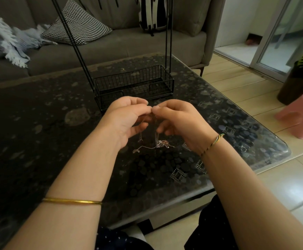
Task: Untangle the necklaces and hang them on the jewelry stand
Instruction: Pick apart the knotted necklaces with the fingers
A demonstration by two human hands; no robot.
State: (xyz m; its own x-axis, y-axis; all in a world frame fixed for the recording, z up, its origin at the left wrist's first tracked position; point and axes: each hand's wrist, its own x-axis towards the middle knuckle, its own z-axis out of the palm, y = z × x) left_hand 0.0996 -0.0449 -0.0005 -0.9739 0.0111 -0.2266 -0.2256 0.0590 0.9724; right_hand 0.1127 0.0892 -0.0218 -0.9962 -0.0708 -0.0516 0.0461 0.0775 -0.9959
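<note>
Over dark desk (38, 123), necklaces (162, 143) are pinched by left hand (127, 120) and right hand (179, 121), chains hung straight below, jewelry stand (129, 82) just beyond.

home living rm, grey sofa (111, 46) w/ cushion (76, 26), glass coffee table (38, 123), tiled floor (282, 186)

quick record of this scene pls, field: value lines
left hand: pinches necklaces above table
right hand: pinches necklaces, fingertips meet left's
necklaces: strands hang from hands, tangled ends lie on table
stand: black wire basket base behind hands, top out of view
progress: untangling, none hung yet
</note>
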